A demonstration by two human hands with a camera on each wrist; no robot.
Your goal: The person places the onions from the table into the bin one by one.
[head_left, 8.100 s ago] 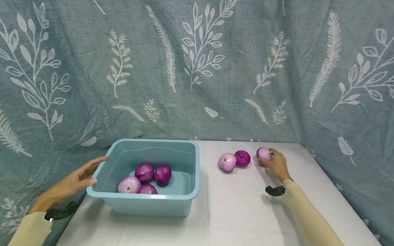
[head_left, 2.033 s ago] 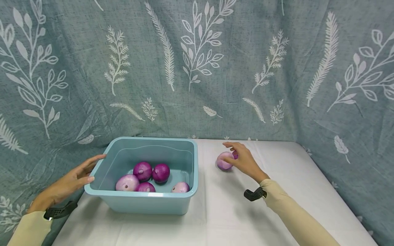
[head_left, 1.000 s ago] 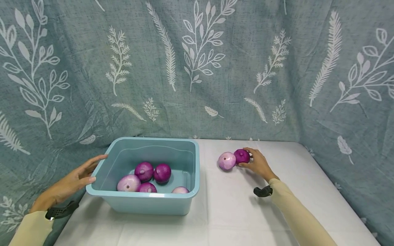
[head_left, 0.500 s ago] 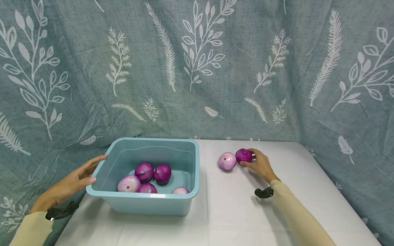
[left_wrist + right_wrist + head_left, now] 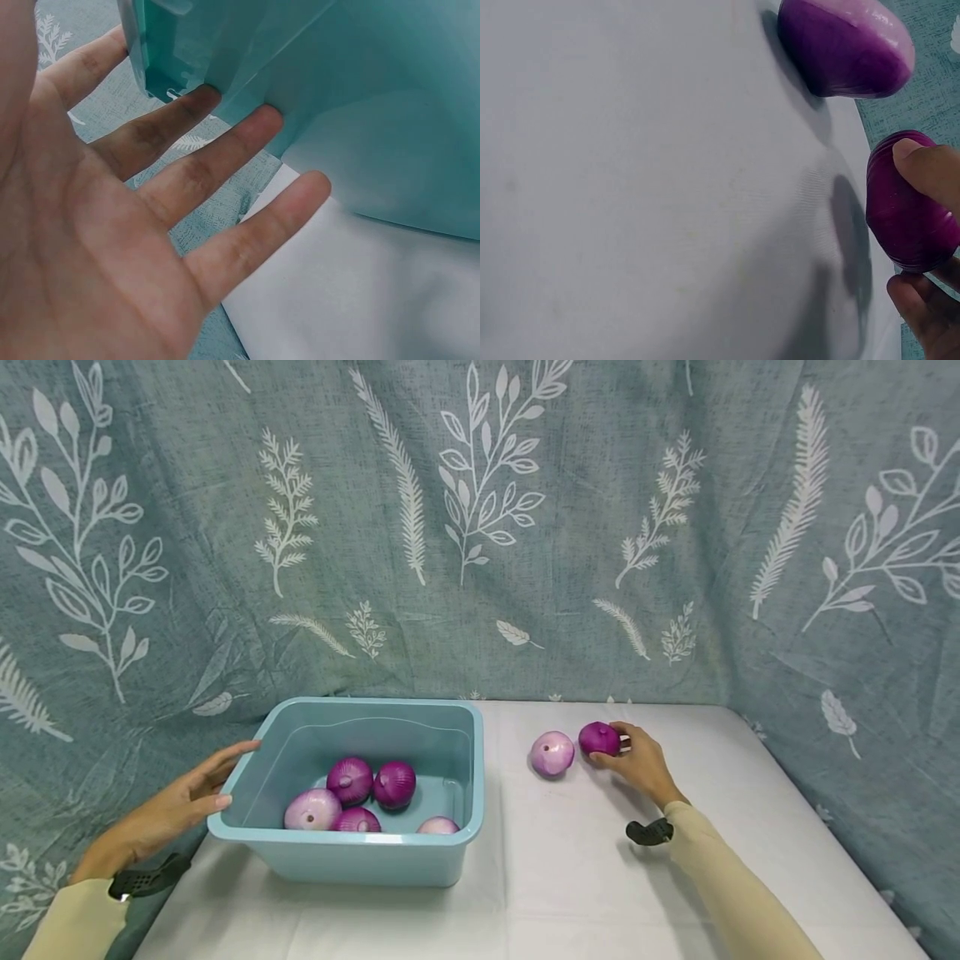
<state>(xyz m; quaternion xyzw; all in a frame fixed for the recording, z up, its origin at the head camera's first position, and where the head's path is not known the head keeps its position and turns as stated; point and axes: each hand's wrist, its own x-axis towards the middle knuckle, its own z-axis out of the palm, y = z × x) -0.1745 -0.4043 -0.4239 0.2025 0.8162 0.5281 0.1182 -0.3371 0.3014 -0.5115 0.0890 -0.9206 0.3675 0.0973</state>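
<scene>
My right hand (image 5: 640, 764) pinches a dark purple onion (image 5: 597, 738) between thumb and fingers at the back of the table. In the right wrist view, the thumb lies across this onion (image 5: 904, 202) and the fingertips are under it. Just left of it a paler onion (image 5: 552, 753) sits on the cloth, a narrow gap between them. My left hand (image 5: 176, 797) rests at the left rim of a light blue tub (image 5: 352, 858). Its fingers are spread, and the left wrist view shows fingertips (image 5: 259, 124) against the tub's outer wall.
Inside the tub lie several onions, among them a pale onion (image 5: 311, 810), a dark onion (image 5: 394, 784) and another pale onion (image 5: 438, 825) half hidden by the front rim. White cloth covers the table (image 5: 562, 877). A leaf-patterned curtain (image 5: 570, 527) hangs behind.
The pale onion earlier in my right hand now lies in the tub's right part. My right hand has since taken the dark onion and shifted it slightly right, away from the pale one.
</scene>
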